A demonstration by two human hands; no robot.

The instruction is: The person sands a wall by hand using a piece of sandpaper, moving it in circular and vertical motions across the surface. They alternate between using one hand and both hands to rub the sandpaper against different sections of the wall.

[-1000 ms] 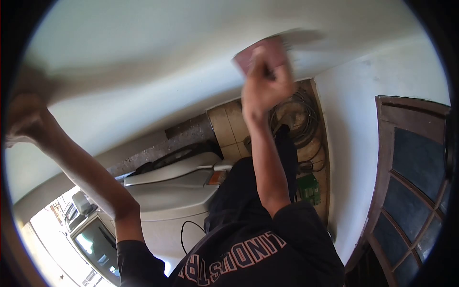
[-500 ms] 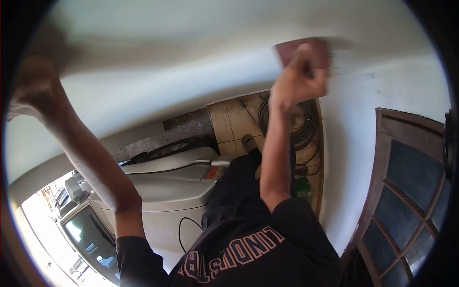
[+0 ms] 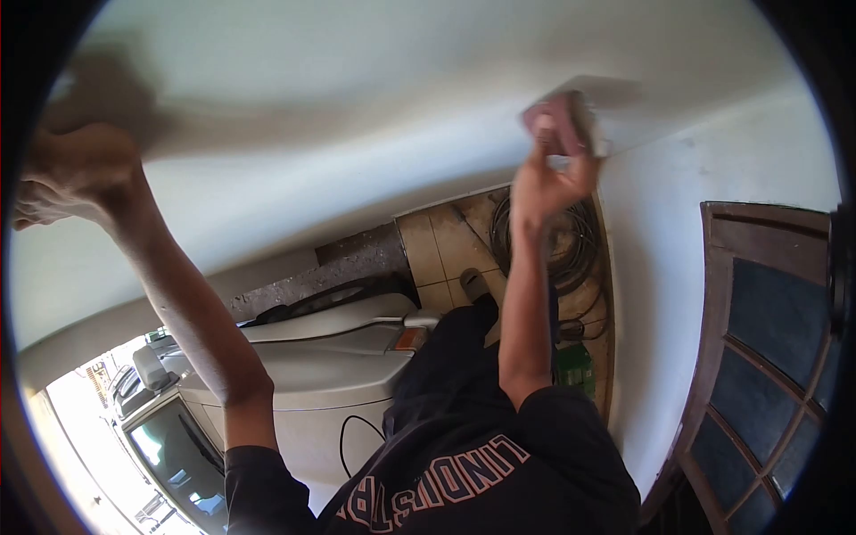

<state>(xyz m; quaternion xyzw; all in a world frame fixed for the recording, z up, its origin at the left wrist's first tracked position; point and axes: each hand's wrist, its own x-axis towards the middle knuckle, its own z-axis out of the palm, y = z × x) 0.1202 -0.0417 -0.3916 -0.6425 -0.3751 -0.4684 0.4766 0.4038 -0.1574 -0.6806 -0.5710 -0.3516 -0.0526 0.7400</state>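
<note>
A reddish-brown sheet [image 3: 562, 120], bent at its right side, is gripped between the thumb and fingers of my right hand [image 3: 553, 178]. It is close to the pale wall [image 3: 357, 71] and casts a shadow there; slight blur hides whether it touches. At the far left, my left hand [image 3: 76, 174] is raised near the same wall, above its own dark shadow's lower edge. Its fingers look curled, and the dark edge of the view cuts off part of them, so what they hold, if anything, cannot be made out.
Below is a silver car [image 3: 321, 366] with an orange lamp. A coiled hose [image 3: 571, 241] lies on the tiled floor [image 3: 428, 241], near a green object [image 3: 575, 367]. A brown framed door with glass panes [image 3: 767, 357] stands on the right.
My right hand has moved down slightly, and the sheet has tilted so that its bent side shows. My left hand has shifted a little down and right.
</note>
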